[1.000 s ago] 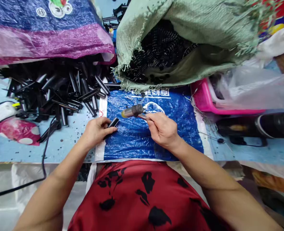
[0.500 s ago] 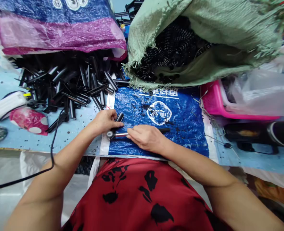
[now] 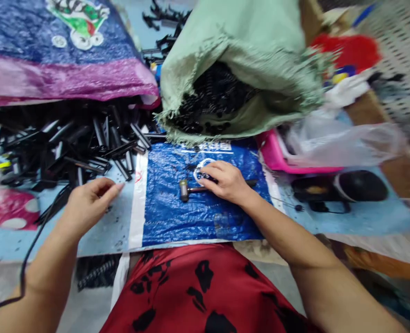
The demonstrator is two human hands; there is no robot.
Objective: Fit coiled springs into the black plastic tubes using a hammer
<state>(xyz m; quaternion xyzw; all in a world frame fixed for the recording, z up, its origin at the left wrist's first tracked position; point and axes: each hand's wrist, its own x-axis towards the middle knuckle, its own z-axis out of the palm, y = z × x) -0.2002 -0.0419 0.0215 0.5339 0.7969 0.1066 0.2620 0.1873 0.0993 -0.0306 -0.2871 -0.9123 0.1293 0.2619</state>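
A hammer (image 3: 184, 190) lies on the blue woven sack (image 3: 177, 222), its head toward the left and its dark handle passing beneath my right hand (image 3: 226, 182). The thumb and fingers of that hand are drawn together over small black bits (image 3: 191, 166); what is between them is too small to make out. My left hand (image 3: 92, 201) is over the light blue tabletop, left of the sack. Its fingers are loosely bent, the thumb stands apart, and no object shows in it. Beyond it lies a heap of black tubular pieces (image 3: 87, 143).
A green sack (image 3: 246, 41) gapes at the back with small black parts inside. Behind the heap stands a blue and pink bag (image 3: 87, 74). To the right are a pink basket (image 3: 274, 155) and a black bottle-like object (image 3: 330, 185). A black cable (image 3: 29, 259) crosses my left forearm.
My left hand has let go of the black tube and moved left, off the sack. My right hand has loosened from the hammer handle and shifted to the small black bits. The view has shifted too.
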